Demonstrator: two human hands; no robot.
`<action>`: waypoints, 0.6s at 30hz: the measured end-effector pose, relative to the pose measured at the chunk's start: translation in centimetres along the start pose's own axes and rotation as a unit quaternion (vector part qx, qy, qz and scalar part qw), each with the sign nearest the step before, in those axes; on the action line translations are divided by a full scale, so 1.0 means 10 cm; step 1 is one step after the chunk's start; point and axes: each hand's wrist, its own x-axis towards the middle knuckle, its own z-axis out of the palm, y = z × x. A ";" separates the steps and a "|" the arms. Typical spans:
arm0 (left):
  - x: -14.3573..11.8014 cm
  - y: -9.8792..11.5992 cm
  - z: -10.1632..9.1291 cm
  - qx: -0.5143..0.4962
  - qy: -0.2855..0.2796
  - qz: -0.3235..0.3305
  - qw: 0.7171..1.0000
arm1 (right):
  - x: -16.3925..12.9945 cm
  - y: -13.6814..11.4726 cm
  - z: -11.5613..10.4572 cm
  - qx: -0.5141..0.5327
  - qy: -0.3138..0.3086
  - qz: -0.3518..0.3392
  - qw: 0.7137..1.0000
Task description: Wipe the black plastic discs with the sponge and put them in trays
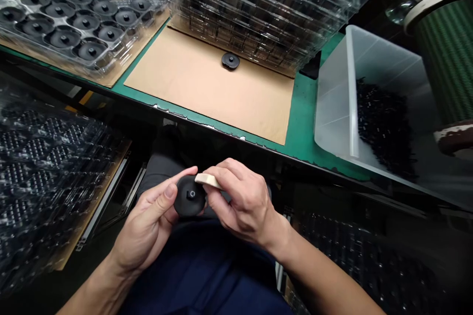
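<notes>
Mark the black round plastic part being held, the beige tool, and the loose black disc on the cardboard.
black round plastic part [189,197], head view, centre hub
beige tool [207,180], head view, exposed end
loose black disc [230,61], head view, top face

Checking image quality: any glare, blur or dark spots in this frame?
Head view: glare on the tray stack; corners bend and smear; below the table edge it goes dark; disc between left hand and right hand stays sharp.
</notes>
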 end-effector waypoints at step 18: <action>0.06 0.02 0.00 0.031 -0.048 -0.030 0.998 | -0.10 -0.05 0.04 0.028 0.005 0.043 0.999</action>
